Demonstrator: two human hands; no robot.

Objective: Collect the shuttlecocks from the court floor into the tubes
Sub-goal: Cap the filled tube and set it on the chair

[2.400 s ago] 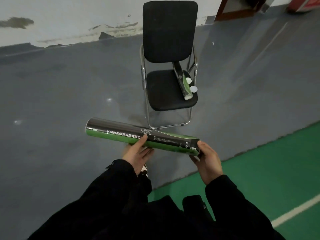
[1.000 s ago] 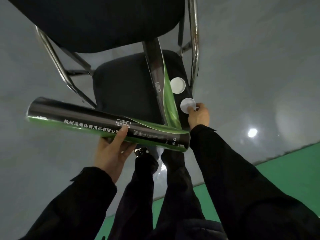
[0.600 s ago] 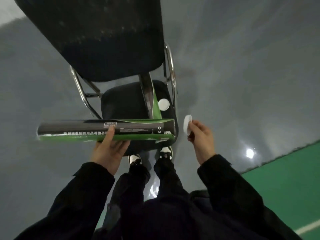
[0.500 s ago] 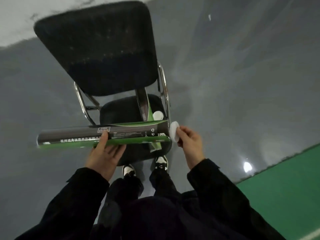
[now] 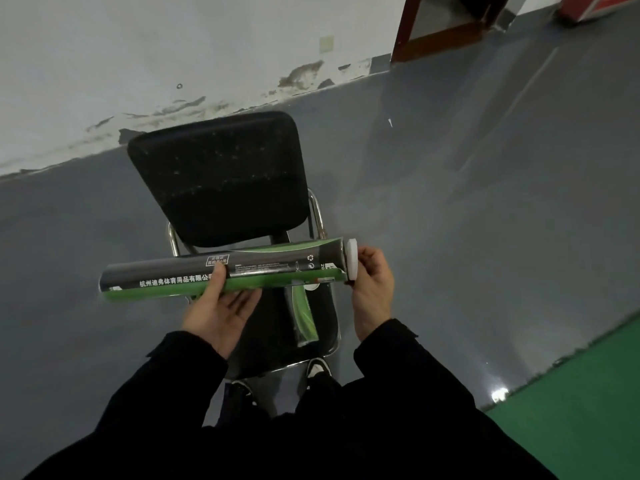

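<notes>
A black and green shuttlecock tube [image 5: 263,268] lies level in front of me, above the chair. My left hand [image 5: 221,310] holds it from below near the middle, thumb over the top. My right hand [image 5: 374,289] holds a white cap [image 5: 352,259] against the tube's right end, fingers curled round its rim. A second tube [image 5: 304,317] lies on the chair seat, mostly hidden behind the first, with another white cap [image 5: 311,286] beside it. No shuttlecock shows on the floor.
A black chair [image 5: 221,181] with chrome legs stands right in front of me on grey floor. My shoes [image 5: 318,368] are at its front edge. A white wall runs behind, a brown door frame [image 5: 415,39] at the back right, green court [image 5: 571,403] at the right.
My right hand took a white cap off the chair seat and brought it to the right end of the tube. I straightened up, so the chair now sits lower and farther off.
</notes>
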